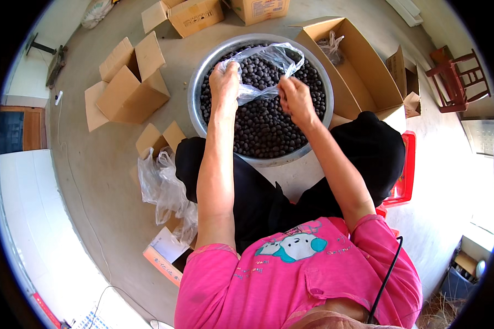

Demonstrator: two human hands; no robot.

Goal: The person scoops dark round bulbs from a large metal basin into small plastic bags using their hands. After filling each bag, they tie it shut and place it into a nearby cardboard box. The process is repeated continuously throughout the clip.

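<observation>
A clear plastic bag (253,91) is stretched with its mouth wide over a round metal basin (195,96) full of small dark round pieces (263,133), whose kind I cannot tell. My left hand (226,84) grips the bag's left edge, thumb on top. On the right side, my right hand (296,96), slightly blurred, is closed on the bag's edge. Dark pieces show through and around the bag; whether any lie inside it is unclear.
Open cardboard boxes stand around the basin: one at left (125,96), a long one at right (364,68) with a plastic bag inside. More clear bags (164,189) hang by my left knee. A red plastic tray (409,168) lies beyond my right knee, and a wooden chair (453,84) farther right.
</observation>
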